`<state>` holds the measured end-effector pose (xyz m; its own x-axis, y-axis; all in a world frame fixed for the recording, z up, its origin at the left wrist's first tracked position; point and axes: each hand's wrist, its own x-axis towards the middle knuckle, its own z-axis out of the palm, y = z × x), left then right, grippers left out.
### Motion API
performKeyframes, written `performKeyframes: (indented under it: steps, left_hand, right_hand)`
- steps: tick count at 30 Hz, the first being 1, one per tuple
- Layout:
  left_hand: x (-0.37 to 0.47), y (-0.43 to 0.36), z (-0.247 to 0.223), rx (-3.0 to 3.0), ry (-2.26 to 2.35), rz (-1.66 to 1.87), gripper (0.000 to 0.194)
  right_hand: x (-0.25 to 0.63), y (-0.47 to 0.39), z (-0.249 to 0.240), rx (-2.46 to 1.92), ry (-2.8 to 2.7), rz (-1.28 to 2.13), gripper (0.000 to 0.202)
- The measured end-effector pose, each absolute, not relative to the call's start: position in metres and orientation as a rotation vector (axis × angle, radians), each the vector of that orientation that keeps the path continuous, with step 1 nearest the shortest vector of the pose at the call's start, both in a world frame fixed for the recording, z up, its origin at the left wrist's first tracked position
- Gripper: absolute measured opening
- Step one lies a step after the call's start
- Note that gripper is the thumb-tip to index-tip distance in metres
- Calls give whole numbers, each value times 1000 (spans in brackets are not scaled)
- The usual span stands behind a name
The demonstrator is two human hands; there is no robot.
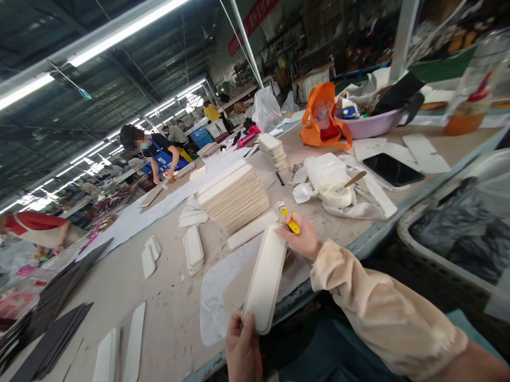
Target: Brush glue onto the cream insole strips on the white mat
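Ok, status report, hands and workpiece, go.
Left hand grips the white insole piece at its near end. Right hand holds a yellow-handled brush at its far end. Nothing blocking.

Large factory hall under a dark metal roof (pixel 116 80), lit by long fluorescent tubes (pixel 118 33). Long pale surface (pixel 167 305) running far back. Red banner (pixel 255 15) hanging high; white steel posts (pixel 405 34) alongside.
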<state>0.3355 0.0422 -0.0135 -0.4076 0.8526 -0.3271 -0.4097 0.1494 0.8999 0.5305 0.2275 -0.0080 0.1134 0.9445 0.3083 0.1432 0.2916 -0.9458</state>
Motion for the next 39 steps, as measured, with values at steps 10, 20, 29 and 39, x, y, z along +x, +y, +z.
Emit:
performKeyframes:
  steps: [10,20,29,39]
  left_hand:
    - [338,42,-17,549,1398,1527,29]
    - [340,43,-19,530,1336,1542,24]
    - [354,43,2,370,1102,1572,27]
    - [341,43,-16,443,1229,1501,25]
  right_hand:
    - [531,228,-6,-1061,-1292,862,28]
    - [531,227,-2,-1007,-1272,872,30]
    - [535,228,0,-909,-1226,984,36]
    - [532,230,-6,-867,-1192,1015,36]
